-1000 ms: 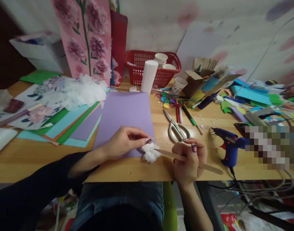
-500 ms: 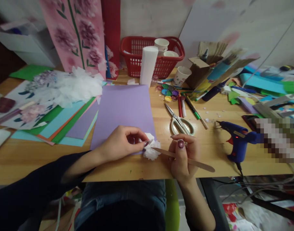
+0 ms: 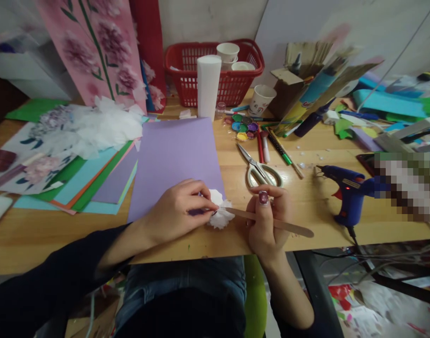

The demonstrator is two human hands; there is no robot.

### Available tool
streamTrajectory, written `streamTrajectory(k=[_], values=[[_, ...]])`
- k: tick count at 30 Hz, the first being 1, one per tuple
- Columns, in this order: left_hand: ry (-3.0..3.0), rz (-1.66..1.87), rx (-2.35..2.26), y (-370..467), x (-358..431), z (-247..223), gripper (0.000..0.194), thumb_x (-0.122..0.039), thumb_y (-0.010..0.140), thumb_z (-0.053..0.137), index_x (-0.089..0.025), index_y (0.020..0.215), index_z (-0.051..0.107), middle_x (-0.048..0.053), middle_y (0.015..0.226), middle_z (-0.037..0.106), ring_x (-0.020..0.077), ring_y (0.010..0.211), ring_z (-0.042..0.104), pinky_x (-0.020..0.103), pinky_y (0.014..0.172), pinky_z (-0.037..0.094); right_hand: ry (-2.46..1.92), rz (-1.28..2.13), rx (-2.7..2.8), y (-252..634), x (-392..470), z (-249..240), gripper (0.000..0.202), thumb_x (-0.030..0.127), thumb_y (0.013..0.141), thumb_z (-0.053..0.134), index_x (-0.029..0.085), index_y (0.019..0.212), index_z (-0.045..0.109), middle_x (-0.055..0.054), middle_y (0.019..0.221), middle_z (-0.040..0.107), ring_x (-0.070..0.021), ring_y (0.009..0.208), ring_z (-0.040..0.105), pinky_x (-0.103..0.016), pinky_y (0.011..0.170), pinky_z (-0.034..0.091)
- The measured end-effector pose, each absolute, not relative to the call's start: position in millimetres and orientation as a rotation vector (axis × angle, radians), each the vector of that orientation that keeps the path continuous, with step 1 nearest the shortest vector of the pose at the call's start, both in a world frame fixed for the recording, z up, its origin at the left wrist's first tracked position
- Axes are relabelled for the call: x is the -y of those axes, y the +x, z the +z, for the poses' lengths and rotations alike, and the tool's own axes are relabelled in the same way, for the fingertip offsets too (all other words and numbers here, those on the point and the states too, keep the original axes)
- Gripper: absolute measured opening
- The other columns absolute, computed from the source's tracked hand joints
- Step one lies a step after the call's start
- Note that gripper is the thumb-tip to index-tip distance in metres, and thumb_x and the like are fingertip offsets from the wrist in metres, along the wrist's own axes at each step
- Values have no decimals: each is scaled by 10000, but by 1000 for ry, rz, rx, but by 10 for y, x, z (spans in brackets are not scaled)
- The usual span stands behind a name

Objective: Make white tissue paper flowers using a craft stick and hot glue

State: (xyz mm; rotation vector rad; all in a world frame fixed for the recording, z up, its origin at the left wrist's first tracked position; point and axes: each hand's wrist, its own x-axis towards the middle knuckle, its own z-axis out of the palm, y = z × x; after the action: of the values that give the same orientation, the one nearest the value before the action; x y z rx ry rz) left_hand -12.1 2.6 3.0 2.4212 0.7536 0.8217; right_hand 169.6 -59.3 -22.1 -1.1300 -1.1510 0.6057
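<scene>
A ruffled white paper flower lies over the lower right corner of a purple sheet of paper. My left hand pinches the flower between thumb and fingers. In my right hand is a flat wooden craft stick, gripped between thumb and fingers. The stick's narrow end points left and meets the flower near my left fingertips. Just beyond my right hand lie scissors with pale handles, blades pointing away.
A blue glue gun with a lit red light lies at right. Behind stand a red basket, a white roll and a paper cup. Colored sheets and fluffy white paper cover the left side.
The camera view has shifted slightly. My left fingers have closed in on the flower by the stick's tip. My right hand keeps its hold on the stick.
</scene>
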Motion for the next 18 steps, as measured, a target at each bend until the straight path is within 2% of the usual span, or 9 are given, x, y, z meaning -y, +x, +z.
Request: streamTrajectory(k=[8,14,18], values=[[3023,804,-622,-149,59,105,257,-182,954,499,-186,779,687,-3,634,593,126,589,471,272,533,346,-1129,614,1156,1707,597,-216,132,294,985,468,230,1003,582,93,497,389,-75,375,348,-206,362,242],[3102,795,-588,-130,103,133,296,-164,976,456,-179,777,675,-19,577,571,115,540,458,284,492,314,-1119,600,1139,1693,598,-196,146,306,981,471,233,990,597,92,476,382,-77,352,352,-192,333,241],[3095,782,-548,-127,116,101,251,-128,947,498,-161,777,680,-24,576,572,120,532,466,304,470,291,-1110,592,1112,1687,606,-199,142,305,976,480,233,988,602,84,488,418,-74,354,359,-192,331,261]])
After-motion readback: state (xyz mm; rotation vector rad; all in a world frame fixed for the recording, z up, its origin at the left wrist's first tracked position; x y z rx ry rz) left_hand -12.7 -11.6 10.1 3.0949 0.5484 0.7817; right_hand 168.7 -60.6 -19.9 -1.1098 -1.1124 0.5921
